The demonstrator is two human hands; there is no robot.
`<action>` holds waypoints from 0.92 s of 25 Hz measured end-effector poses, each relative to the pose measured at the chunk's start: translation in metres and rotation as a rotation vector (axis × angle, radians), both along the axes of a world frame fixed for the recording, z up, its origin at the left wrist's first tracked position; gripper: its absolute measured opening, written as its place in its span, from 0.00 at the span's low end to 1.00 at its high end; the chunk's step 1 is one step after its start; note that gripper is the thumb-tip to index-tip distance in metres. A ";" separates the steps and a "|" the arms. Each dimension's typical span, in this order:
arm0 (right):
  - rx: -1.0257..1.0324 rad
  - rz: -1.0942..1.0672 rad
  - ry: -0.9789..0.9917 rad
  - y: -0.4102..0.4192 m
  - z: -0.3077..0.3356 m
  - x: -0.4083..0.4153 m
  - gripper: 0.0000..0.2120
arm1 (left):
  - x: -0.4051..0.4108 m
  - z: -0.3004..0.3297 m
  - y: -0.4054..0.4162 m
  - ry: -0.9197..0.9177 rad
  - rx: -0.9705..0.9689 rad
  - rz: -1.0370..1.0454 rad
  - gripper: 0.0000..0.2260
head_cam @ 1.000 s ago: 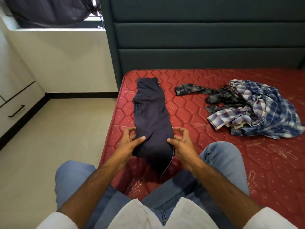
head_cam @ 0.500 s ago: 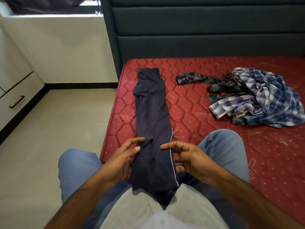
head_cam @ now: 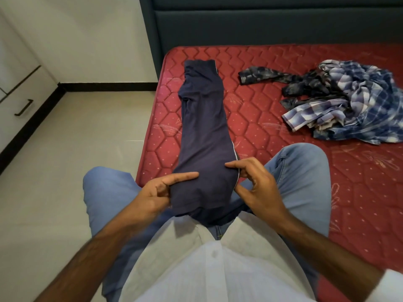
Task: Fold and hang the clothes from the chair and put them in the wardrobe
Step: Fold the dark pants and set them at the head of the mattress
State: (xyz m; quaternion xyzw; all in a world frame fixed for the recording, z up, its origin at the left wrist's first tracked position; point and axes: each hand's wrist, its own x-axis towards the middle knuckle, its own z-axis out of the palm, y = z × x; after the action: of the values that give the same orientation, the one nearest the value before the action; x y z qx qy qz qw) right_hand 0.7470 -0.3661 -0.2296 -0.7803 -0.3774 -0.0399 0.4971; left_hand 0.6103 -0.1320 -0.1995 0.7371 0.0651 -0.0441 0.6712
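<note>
Dark navy trousers (head_cam: pixel 204 127), folded lengthwise into a long strip with a thin white side stripe, lie on the red mattress (head_cam: pixel 272 131) and run toward me onto my lap. My left hand (head_cam: pixel 159 192) pinches the near left edge, thumb on top and fingers underneath. My right hand (head_cam: pixel 255 182) pinches the near right edge at the stripe. A heap of clothes lies at the right of the mattress: a blue checked shirt (head_cam: pixel 357 105) and a dark patterned garment (head_cam: pixel 272 77).
A dark green padded headboard (head_cam: pixel 272 20) stands behind the mattress. Pale floor tiles (head_cam: pixel 72 149) spread to the left, with white cupboard drawers (head_cam: pixel 19 99) along the left wall. My knees in blue jeans frame the near end of the trousers.
Both hands have drawn the near end of the trousers toward me, off the mattress edge and onto my lap, stretching the strip out longer. The view has tilted downward.
</note>
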 end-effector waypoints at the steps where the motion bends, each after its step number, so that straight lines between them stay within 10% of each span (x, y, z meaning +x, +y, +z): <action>1: 0.001 -0.025 -0.040 0.000 -0.001 -0.001 0.24 | 0.001 -0.001 -0.002 -0.027 0.012 0.017 0.34; 10: -0.186 0.170 -0.432 -0.005 0.006 0.024 0.07 | 0.018 -0.035 0.002 -0.384 0.492 0.281 0.25; 16: -0.320 0.527 -0.024 -0.001 0.020 0.044 0.20 | 0.033 -0.031 0.018 -0.641 0.951 0.089 0.07; 20: -0.422 0.531 0.102 0.008 0.033 0.060 0.26 | 0.054 -0.037 0.037 -0.516 0.710 -0.244 0.24; 23: -0.312 0.631 0.485 0.028 0.034 0.097 0.13 | 0.092 -0.033 0.050 -0.244 0.289 -0.247 0.12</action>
State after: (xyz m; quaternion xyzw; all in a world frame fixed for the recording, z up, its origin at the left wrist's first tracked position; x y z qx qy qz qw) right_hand 0.8441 -0.3377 -0.1956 -0.6794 -0.4712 0.3562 0.4353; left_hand 0.7024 -0.0825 -0.2320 0.8277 -0.1018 -0.0266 0.5511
